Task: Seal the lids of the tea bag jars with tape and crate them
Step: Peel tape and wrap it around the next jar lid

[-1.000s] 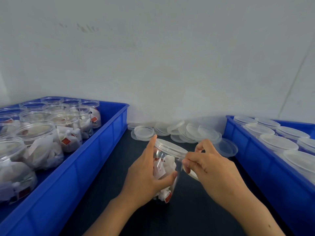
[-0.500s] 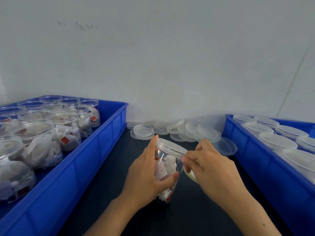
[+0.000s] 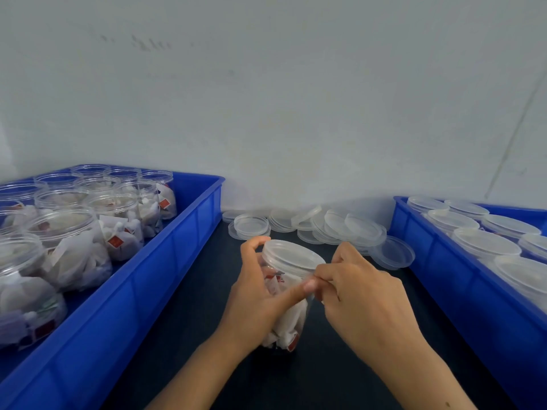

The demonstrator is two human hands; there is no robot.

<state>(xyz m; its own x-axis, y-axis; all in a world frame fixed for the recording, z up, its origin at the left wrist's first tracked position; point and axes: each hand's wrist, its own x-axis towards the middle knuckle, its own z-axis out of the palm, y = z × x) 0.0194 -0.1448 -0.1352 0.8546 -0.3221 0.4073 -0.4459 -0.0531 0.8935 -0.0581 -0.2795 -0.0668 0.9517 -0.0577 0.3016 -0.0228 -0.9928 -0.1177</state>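
Note:
A clear jar of tea bags (image 3: 291, 321) stands tilted on the dark table, a translucent lid (image 3: 291, 255) on top. My left hand (image 3: 254, 303) grips the jar's body, thumb across the front and fingers curled round the back near the lid. My right hand (image 3: 364, 297) has its fingers curled and pinches at the lid's right rim, next to my left thumb. What it pinches looks like clear tape, which is hard to make out. The hand hides any tape roll.
A blue crate (image 3: 177, 241) on the left holds several open jars of tea bags (image 3: 74, 241). A second blue crate (image 3: 444, 276) on the right holds several lidded jars (image 3: 485, 241). Loose lids (image 3: 340, 226) lie heaped by the wall behind the jar.
My left forefinger has curled from pointing up to hooking round the lid, and the thumb has slid up to the rim. My right hand moved closer; the pale roll under it is hidden now.

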